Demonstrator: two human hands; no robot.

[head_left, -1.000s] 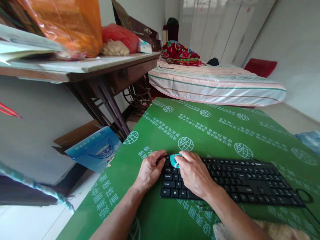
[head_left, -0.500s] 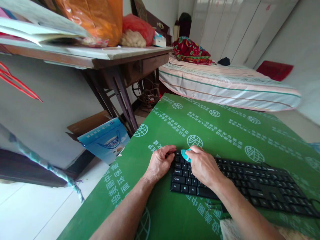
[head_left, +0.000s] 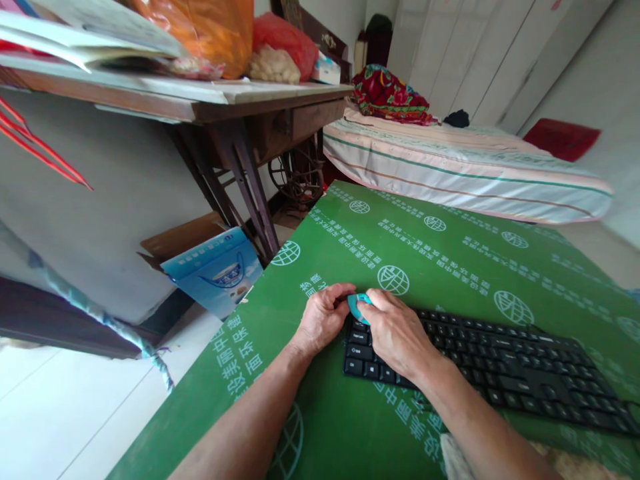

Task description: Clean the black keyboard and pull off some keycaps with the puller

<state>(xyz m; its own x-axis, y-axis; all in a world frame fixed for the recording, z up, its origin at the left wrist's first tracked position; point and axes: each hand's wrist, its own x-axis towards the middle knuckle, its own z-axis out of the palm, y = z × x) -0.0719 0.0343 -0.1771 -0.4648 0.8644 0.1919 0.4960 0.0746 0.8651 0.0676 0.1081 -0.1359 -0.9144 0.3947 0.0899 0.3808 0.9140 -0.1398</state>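
A black keyboard (head_left: 520,373) lies on the green printed board (head_left: 280,320), stretching from the middle to the right edge. At its upper left corner my left hand (head_left: 325,316) is closed, thumb and fingers gripping the keyboard's edge. My right hand (head_left: 399,330) is closed on a small turquoise tool with a rounded end (head_left: 358,308). That tool is over the top left keys, close to my left fingertips. Its underside and most of its body are hidden, so I cannot make out its exact kind. My right forearm crosses above the keyboard.
A wooden sewing-machine table (head_left: 210,107) carrying bags and papers stands at the left. Below it is a blue box (head_left: 220,270). Beyond the board is a bed (head_left: 465,167) with a striped sheet. Fluffy cloth (head_left: 453,457) lies at the near edge, under my right forearm.
My right hand has moved left along the keyboard with the turquoise tool, up to my left fingers. My left hand keeps its hold on the corner. The whole view has shifted slightly.
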